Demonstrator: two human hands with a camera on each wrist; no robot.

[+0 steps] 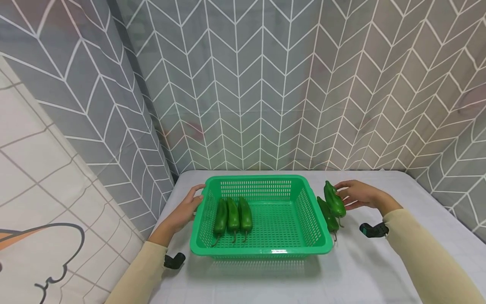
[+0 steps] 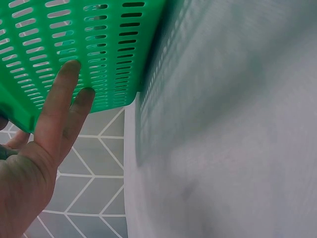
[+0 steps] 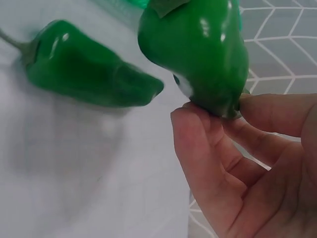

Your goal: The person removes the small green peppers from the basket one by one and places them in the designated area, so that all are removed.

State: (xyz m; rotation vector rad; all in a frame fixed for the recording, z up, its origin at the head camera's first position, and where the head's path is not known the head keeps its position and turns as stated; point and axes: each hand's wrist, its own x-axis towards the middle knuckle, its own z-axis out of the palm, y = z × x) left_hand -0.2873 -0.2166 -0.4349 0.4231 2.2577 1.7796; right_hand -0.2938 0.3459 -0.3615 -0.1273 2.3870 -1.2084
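A green slotted plastic basket (image 1: 262, 251) stands on the white-covered table, with several green peppers (image 1: 233, 215) lying side by side in its left part, stems toward the front. My left hand (image 1: 186, 211) touches the basket's left side; in the left wrist view two straight fingers (image 2: 57, 106) rest on the slotted outer wall. To the right of the basket, my right hand (image 1: 358, 194) pinches a green pepper (image 1: 335, 202) by its tip end, between thumb and fingertips. Another green pepper (image 3: 89, 67) lies on the table below it, beside the basket's right wall.
The white tabletop (image 1: 258, 287) extends around the basket. A grey curtain (image 1: 243, 84) with white chevron lines hangs behind the table. White grid-patterned cloth (image 1: 45, 169) covers the left side. Each wrist carries a small black camera (image 1: 373, 230).
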